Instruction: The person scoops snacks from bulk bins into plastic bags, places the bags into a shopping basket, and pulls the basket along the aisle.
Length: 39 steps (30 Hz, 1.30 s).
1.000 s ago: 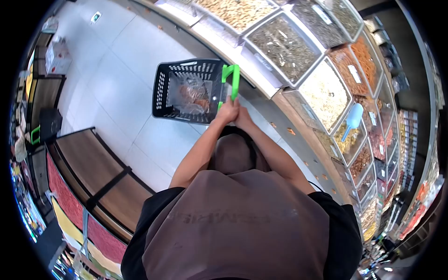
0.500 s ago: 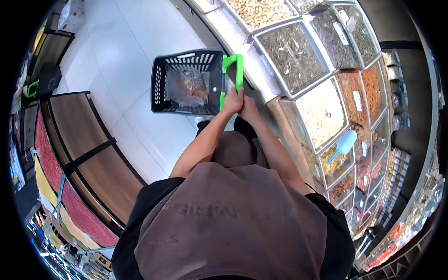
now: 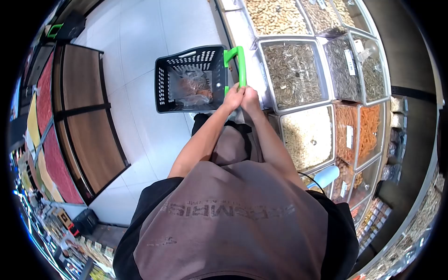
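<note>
We steady the basket (image 3: 163,70) best with even wrists: our left hand (image 3: 233,98) grips its green handle (image 3: 241,66); our right hand (image 3: 250,99) clenches beside it, its hold too hidden to tell. We count one basket, one handle, one clear bag (image 3: 192,87) inside toward the basket's near edge, one blue scoop (image 3: 326,177).

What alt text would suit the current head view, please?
A person's left hand grips the green handle of a black basket, the right hand close beside it. A clear bag lies inside; bins of dry food stand at right.
</note>
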Available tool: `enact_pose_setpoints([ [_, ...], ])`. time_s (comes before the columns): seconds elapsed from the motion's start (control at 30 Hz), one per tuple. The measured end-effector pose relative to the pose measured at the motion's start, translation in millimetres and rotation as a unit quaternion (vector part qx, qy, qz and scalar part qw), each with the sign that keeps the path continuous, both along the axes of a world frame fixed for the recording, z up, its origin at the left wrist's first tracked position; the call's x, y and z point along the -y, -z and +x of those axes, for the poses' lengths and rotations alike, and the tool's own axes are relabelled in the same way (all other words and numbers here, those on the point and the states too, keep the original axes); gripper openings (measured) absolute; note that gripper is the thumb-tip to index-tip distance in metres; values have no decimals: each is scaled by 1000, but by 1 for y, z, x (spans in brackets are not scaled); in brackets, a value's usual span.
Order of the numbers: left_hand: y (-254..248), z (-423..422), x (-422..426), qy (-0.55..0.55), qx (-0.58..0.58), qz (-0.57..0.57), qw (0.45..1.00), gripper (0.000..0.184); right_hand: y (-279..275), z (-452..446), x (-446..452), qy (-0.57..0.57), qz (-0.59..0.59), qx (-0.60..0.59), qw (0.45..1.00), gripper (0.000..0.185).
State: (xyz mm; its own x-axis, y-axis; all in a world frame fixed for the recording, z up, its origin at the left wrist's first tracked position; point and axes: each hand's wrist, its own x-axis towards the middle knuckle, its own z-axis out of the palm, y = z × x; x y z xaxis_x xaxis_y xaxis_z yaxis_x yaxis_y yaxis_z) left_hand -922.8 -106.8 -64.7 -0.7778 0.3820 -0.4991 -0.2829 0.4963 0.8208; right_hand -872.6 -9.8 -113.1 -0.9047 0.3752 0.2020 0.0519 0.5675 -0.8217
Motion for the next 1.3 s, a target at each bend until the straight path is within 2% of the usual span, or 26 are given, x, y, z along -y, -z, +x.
enact_pose_setpoints([
  [0.1, 3, 7, -6, 0, 4, 48, 999, 49, -25, -1, -12, 9, -10, 107, 994, 17],
  [0.13, 4, 6, -8, 17, 20, 58, 998, 53, -24, -5, -18, 3, -9, 105, 994, 17],
  [0.2, 5, 7, -15, 16, 17, 47, 999, 55, -31, -17, -26, 95, -133, 281, 946, 20],
  [0.23, 5, 8, -18, 22, 18, 35, 999, 57, -36, -17, -27, 91, -133, 281, 946, 20],
  [0.3, 7, 5, -21, 32, 9, 50, 998, 61, -47, -15, -30, 58, -1, 318, 946, 25],
  [0.33, 8, 5, -23, 30, 28, 69, 997, 61, -53, -17, -31, 54, 28, 337, 940, 26],
  [0.4, 5, 6, -22, 16, 57, 99, 993, 61, -63, -18, -30, 58, 32, 336, 940, 25],
  [0.5, -4, 2, -6, 15, 41, 89, 995, 57, -80, -19, -23, 52, 59, 327, 942, 25],
  [0.53, -4, 1, 6, 1, 129, 170, 977, 47, -84, -19, -20, 43, 79, 318, 944, 26],
  [0.57, 20, -1, 18, 3, 191, 187, 964, 37, -86, -20, -16, 38, 80, 323, 942, 26],
  [0.63, 70, 3, 57, 47, 134, 129, 982, 34, -85, -22, -14, 53, 112, 302, 945, 28],
  [0.7, 67, 10, 107, 111, -19, -58, 992, 36, -81, -20, -13, 52, 123, 299, 945, 30],
  [0.77, 109, 31, 159, 83, 9, -104, 991, 39, -88, -19, -8, 49, 135, 312, 939, 32],
  [0.83, 122, 47, 202, 139, 83, -173, 971, 41, -84, -21, -8, 46, 155, 342, 926, 36],
  [0.9, 118, 61, 231, 166, 103, -187, 963, 42, -75, -15, -7, 43, 148, 380, 912, 39],
  [0.97, 110, 59, 245, 134, 103, -168, 971, 42, -68, -9, 6, 60, 134, 412, 899, 42],
  [1.03, 106, 52, 257, 122, 76, -137, 980, 42, -40, 9, 13, -28, 161, 511, 844, 43],
  [1.07, 106, 49, 265, 117, 84, -128, 981, 42, -25, 19, 18, -47, 153, 516, 841, 40],
  [1.17, 122, 45, 295, 73, 101, -147, 981, 42, 5, 33, 39, -103, 97, 560, 816, 36],
  [1.3, 161, 39, 342, 21, 155, -168, 973, 39, 11, 21, 69, -159, 95, 565, 804, 35],
])
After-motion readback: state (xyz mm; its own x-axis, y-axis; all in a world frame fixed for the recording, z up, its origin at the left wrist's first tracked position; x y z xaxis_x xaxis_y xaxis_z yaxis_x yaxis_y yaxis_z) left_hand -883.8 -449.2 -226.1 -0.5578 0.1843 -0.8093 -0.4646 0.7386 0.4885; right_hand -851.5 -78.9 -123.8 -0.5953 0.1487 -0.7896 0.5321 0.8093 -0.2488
